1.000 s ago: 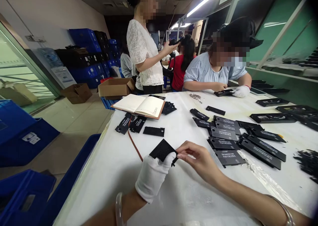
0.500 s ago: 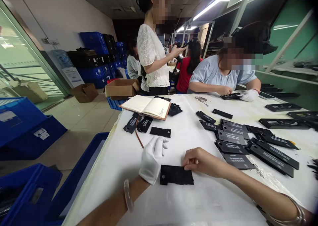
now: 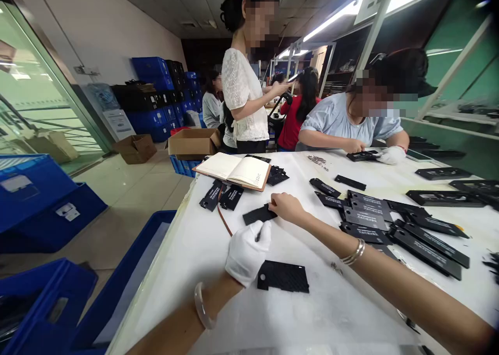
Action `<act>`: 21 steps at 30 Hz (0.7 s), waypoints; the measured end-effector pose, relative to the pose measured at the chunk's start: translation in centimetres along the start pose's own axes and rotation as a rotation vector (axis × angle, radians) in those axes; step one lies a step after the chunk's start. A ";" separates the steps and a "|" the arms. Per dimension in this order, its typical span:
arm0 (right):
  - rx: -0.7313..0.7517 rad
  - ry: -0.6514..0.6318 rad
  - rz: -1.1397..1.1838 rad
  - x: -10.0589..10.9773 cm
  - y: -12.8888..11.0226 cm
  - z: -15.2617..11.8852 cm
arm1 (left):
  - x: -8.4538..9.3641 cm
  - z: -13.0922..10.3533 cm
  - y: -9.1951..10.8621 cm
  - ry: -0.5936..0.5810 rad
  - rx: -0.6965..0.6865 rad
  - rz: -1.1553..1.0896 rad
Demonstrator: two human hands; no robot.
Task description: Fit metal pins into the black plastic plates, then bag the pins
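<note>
My left hand (image 3: 248,251), in a white glove, is above the white table with its fingers curled together; what they hold, if anything, is hidden. My bare right hand (image 3: 286,208) pinches the right end of a small black plate (image 3: 259,215), which lies tilted just beyond the glove. Nearer to me, a larger black plate (image 3: 284,277) with a round hole at its left lies flat, touched by neither hand. Past the small plate are two black labelled plates (image 3: 232,197) beside an open notebook (image 3: 234,170).
Many black labelled parts (image 3: 366,218) are piled at the right. Across the table, a person in light blue (image 3: 351,117) handles a black part; another person in white (image 3: 244,95) stands behind the notebook. Blue crates (image 3: 47,199) stand on the floor at the left.
My right hand has left the larger plate and moved forward to the small black plate, whose right end has tilted upward in view. My left hand's fingers have curled in more.
</note>
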State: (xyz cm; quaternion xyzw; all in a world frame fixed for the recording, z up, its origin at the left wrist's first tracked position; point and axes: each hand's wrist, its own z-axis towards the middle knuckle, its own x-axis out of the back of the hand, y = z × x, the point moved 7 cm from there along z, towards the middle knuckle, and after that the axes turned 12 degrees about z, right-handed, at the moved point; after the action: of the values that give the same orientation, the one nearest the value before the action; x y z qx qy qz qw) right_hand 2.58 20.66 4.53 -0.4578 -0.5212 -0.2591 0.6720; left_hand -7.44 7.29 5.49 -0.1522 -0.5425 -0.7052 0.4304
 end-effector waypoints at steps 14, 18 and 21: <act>0.651 0.155 0.189 8.1 -2.8 -12.6 | -2.6 0.5 0.7 -0.241 -0.065 -0.248; 0.365 0.057 0.365 8.1 3.2 -13.3 | -3.2 0.4 -0.9 -0.237 0.121 -0.290; 0.267 -0.168 0.313 5.7 5.7 -14.9 | -3.8 0.6 -1.8 -0.253 0.158 -0.300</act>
State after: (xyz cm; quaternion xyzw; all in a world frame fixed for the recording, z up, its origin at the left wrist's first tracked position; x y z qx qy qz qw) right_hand 15.99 10.76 7.41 -0.4603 -0.5277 -0.0412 0.7127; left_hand -6.74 9.59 1.93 -0.1227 -0.6626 -0.6919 0.2594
